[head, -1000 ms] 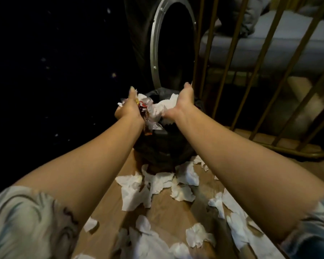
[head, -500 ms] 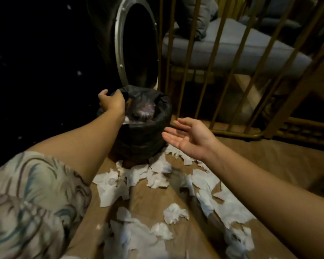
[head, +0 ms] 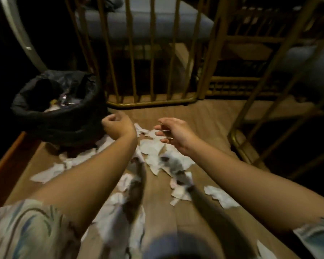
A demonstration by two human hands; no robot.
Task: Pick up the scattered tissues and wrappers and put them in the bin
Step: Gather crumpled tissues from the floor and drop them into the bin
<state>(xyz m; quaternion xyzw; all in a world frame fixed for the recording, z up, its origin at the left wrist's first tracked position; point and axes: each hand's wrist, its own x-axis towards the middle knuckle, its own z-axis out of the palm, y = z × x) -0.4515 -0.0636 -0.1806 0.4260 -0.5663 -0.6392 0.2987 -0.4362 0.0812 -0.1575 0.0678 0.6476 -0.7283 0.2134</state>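
A small bin with a black bag liner (head: 26, 113) stands at the left on the wooden floor, with tissues and a shiny wrapper inside. My left hand (head: 118, 126) hovers just right of the bin, fingers loosely curled and holding nothing. Over the tissue pile my right hand (head: 176, 133) hangs with relaxed fingers, also holding nothing. Several white crumpled tissues (head: 157, 156) lie scattered on the floor below and between my arms, and more tissues (head: 221, 198) lie to the right.
A gold metal railing (head: 151, 53) runs across the back with a grey cushion behind it. A second gold frame (head: 251, 139) stands at the right. A round silver-rimmed object (head: 22, 40) leans behind the bin. The left side is dark.
Both hands dropped a bundle of tissues and wrappers into the bin, then pulled back from it and came down over the floor pile. The view swung to the right.
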